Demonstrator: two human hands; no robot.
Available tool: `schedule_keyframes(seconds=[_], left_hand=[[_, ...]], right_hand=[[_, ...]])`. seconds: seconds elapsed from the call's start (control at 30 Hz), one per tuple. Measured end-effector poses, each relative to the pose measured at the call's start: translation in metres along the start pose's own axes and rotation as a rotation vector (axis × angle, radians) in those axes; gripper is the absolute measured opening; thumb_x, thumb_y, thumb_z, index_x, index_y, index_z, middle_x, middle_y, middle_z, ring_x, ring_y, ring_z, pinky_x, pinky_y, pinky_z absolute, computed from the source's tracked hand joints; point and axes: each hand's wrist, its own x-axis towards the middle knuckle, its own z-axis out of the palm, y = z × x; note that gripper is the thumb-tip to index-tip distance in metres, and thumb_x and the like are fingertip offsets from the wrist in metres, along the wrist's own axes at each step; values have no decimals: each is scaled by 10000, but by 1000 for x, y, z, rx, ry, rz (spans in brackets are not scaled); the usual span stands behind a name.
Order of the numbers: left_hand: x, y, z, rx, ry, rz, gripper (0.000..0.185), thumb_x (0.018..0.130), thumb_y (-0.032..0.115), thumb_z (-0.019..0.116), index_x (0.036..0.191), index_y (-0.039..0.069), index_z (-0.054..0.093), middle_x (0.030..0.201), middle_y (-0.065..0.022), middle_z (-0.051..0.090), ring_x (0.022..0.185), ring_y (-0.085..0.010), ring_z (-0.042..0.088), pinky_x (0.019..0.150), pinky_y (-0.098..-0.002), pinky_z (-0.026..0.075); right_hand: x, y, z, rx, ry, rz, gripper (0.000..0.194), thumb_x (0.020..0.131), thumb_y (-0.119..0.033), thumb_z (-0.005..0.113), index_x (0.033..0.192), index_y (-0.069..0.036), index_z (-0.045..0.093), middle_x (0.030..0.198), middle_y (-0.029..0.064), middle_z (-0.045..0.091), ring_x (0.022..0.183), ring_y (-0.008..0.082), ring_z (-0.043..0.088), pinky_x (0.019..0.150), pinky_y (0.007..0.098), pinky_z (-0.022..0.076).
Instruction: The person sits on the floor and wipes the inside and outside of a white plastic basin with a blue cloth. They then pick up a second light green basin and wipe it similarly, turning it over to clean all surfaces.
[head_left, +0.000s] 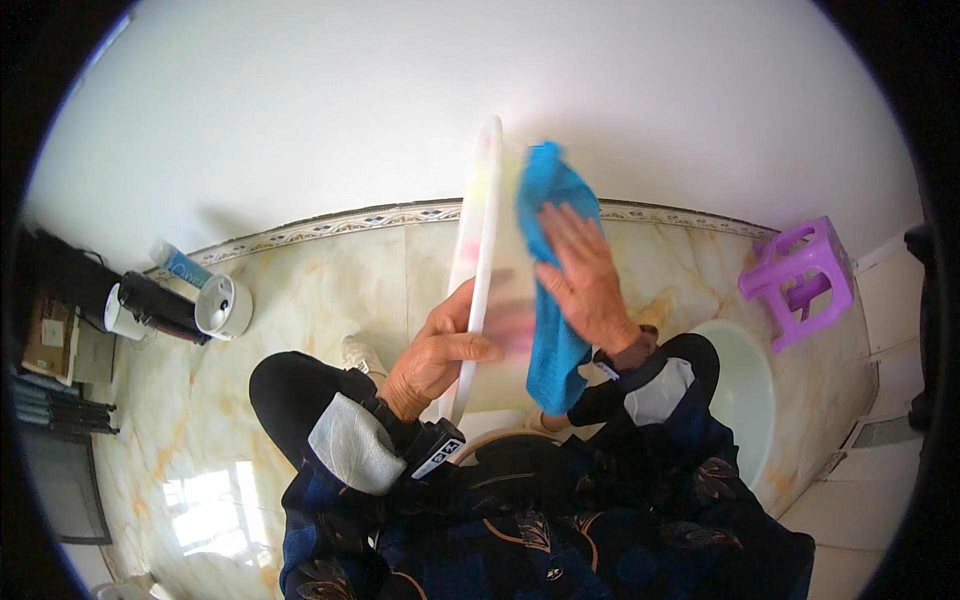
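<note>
A pale translucent plastic basin (484, 262) with pink and yellow patches is held on its side in front of me, rim towards the left. My left hand (431, 356) grips its rim low down, thumb on the near side and fingers partly hidden behind the rim. Against the basin's outer right side lies a blue cloth (556, 352), its upper end folded and hanging long below. My right hand (583, 277) is spread over the cloth and presses it to the basin; slight blur shows on the cloth and fingers.
A purple plastic stool (802, 281) lies tipped at the right by the wall. Beside my right knee is a pale green tub (746, 405). A white round container (223, 306), a blue package (184, 264) and a cardboard box (51, 337) are at the left. A white wall (337, 112) rises ahead.
</note>
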Motion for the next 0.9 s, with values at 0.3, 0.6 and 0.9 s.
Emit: schedule_keyframes(seconds=[0.3, 0.6, 0.9], left_hand=[[0, -28, -2, 141, -7, -177, 959, 602, -188, 580, 1502, 59, 359, 1422, -108, 520, 1313, -239, 502, 945, -314, 508], [-6, -56, -3, 310, -154, -365, 1022, 562, -165, 674, 1499, 64, 338, 1432, -79, 462, 1360, -256, 414, 1133, -374, 324], [9, -36, 4, 193, 73, -196, 830, 678, -62, 699, 1440, -8, 373, 1206, -102, 574, 1088, -219, 582, 934, -351, 501]], right_hand=[[-18, 32, 7, 65, 74, 47, 604, 918, -328, 610, 1423, -31, 461, 1486, 163, 434, 1388, 360, 375, 1142, 498, 286], [-34, 51, 12, 395, 170, 197, 647, 979, -382, 551, 1441, 41, 390, 1460, 256, 426, 1364, 417, 385, 1140, 504, 271], [-84, -31, 39, 232, 166, -234, 492, 949, -241, 586, 1335, 58, 526, 1427, 226, 476, 1365, 392, 415, 1129, 569, 286]])
